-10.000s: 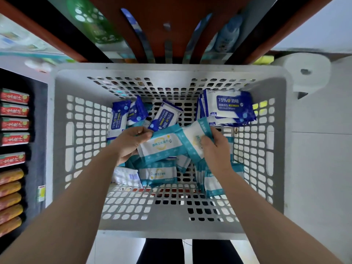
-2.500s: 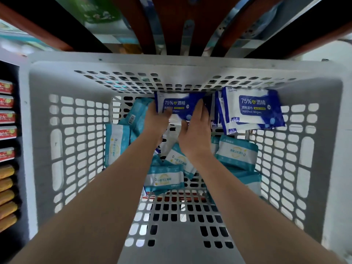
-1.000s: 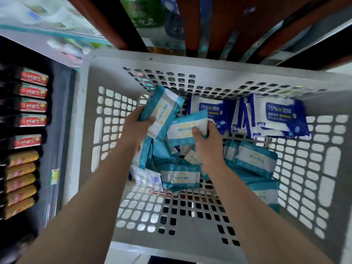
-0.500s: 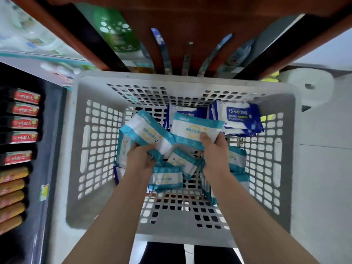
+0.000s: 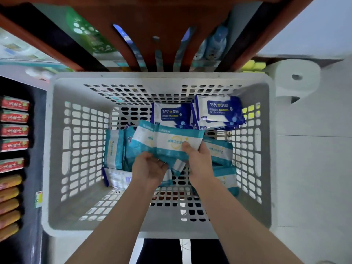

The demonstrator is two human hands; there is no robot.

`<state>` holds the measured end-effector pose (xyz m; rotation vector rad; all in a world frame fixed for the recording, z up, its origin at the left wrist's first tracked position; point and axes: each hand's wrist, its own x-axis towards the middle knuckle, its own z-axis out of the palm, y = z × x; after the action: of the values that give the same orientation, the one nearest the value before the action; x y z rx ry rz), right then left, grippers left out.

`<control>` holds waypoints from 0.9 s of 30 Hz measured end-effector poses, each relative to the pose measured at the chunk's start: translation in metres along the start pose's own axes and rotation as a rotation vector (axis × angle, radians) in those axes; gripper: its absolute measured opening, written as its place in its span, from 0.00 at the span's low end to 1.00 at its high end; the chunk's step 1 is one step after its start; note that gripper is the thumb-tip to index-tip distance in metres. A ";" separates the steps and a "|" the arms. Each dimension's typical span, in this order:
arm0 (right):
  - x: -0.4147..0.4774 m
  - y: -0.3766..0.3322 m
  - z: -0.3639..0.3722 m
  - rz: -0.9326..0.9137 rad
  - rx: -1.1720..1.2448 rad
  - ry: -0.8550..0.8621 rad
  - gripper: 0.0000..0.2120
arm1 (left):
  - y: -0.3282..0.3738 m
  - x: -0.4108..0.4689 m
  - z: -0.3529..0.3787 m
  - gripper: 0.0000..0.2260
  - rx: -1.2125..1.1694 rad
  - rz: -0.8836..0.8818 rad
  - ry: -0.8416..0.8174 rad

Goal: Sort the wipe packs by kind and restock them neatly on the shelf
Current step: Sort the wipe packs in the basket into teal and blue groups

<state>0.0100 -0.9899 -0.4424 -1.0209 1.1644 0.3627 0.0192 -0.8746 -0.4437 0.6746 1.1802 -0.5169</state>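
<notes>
Head view: basket holds teal packs, blue packs.

basket: grey (slotted) | teal packs: teal-white | alcohol packs: blue-white | boxes: red

Red packets and orange packets are racked well left of the hands; a white paper roll lies to their upper right.

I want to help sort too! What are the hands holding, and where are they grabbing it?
Both hold teal wipe packs above the basket. The right hand pinches their lower right edge, thumb on front; the left hand supports the bottom left edge.
</notes>
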 end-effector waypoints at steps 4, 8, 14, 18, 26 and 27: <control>0.012 -0.003 -0.020 0.019 -0.100 0.033 0.12 | -0.022 0.002 0.004 0.12 0.240 -0.008 0.065; 0.022 -0.013 -0.048 -0.019 -0.280 0.074 0.15 | -0.025 0.013 0.012 0.03 0.253 0.076 0.085; 0.035 -0.019 -0.078 -0.239 -0.548 0.218 0.09 | -0.062 0.032 0.031 0.18 1.203 0.265 -0.027; 0.042 -0.014 -0.084 -0.312 -0.637 0.241 0.14 | -0.083 0.054 0.047 0.28 1.360 0.318 0.058; 0.040 -0.003 -0.087 -0.456 -1.413 0.262 0.42 | -0.090 0.056 0.047 0.10 1.577 0.520 -0.027; 0.040 0.001 -0.086 -0.485 -1.517 0.249 0.42 | -0.090 0.057 0.046 0.10 1.637 0.545 -0.040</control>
<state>-0.0248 -1.0694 -0.4805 -2.6544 0.6610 0.7602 0.0053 -0.9713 -0.5060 2.2601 0.2438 -0.9645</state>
